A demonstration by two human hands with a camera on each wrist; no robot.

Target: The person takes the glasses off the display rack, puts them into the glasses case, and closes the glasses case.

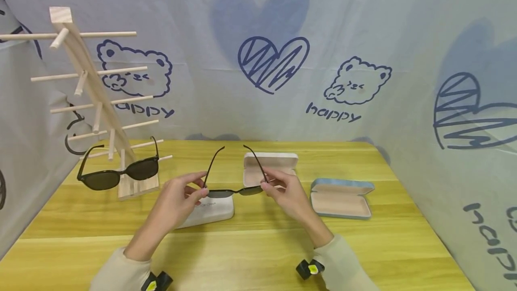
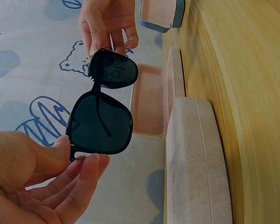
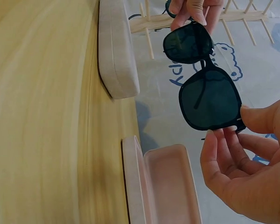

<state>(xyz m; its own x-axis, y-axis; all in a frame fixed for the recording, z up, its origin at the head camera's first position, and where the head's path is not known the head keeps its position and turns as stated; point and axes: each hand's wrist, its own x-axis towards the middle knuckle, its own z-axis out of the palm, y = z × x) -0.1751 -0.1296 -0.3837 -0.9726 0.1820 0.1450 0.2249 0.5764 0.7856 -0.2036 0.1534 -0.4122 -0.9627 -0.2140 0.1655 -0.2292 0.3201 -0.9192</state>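
Both hands hold one pair of black sunglasses above the table, temples unfolded and pointing away toward the back wall. The left hand pinches the left hinge corner between thumb and fingers. At the opposite corner, the right hand grips the frame the same way. In the left wrist view the dark lenses face the camera. Below the left hand lies a closed white glasses case, partly covered by that hand. Behind the sunglasses, an open white case with a pink lining stands on the table, overlapped by the right hand.
At the left stands a wooden display rack with several pegs sticking out. Another pair of sunglasses hangs on its lower pegs. An open blue case sits to the right on the wooden table. Patterned cloth walls the table in.
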